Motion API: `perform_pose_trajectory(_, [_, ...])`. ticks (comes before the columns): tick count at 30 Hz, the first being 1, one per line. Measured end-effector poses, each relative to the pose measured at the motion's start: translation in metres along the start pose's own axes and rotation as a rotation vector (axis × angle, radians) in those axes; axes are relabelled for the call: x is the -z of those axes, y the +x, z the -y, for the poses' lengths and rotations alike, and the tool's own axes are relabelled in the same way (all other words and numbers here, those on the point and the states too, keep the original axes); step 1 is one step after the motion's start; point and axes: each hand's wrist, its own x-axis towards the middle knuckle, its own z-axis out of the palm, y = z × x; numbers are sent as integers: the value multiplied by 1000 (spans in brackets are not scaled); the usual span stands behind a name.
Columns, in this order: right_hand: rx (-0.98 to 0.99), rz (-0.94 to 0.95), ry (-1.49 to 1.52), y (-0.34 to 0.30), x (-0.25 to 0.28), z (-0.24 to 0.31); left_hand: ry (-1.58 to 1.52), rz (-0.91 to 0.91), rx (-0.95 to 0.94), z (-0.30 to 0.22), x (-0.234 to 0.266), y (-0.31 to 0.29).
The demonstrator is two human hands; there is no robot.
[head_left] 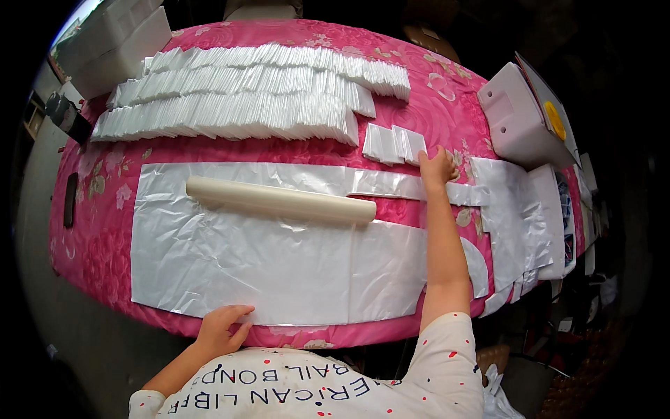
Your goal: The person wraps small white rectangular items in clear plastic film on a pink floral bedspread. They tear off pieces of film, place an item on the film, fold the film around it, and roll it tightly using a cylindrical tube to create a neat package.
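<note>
Packets [389,145], white and folded, sit right of centre on the pink worktop [433,115], right hand [437,166] half-curled at their end; it's partly self-hidden, so can't tell if it's gripping. Left hand [225,328] looks loosely open at the white sheet's [279,272] near edge.

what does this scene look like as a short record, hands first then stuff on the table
left hand: fingers spread at the sheet's near edge
right hand: fingertips by the small folded stack
sheet: white plastic, spread flat
roll: cream, lying across the sheet
far side: three rows of folded white pieces
tablecloth: pink, floral
</note>
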Motion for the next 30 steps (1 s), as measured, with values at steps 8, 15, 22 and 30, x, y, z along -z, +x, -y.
perform_pose_trajectory(8, [722, 814, 540, -124, 96, 106, 225, -80, -336, -10, 17, 27])
perform_pose_trajectory(15, [752, 754, 292, -215, 138, 100, 277, -31, -303, -11, 4, 56])
perform_pose_trajectory(22, [843, 856, 426, -297, 179, 50, 291, -70, -295, -10, -48, 66])
perform_pose_trajectory(30, [748, 477, -222, -163, 156, -73, 249, 44, -412, -35, -68, 91])
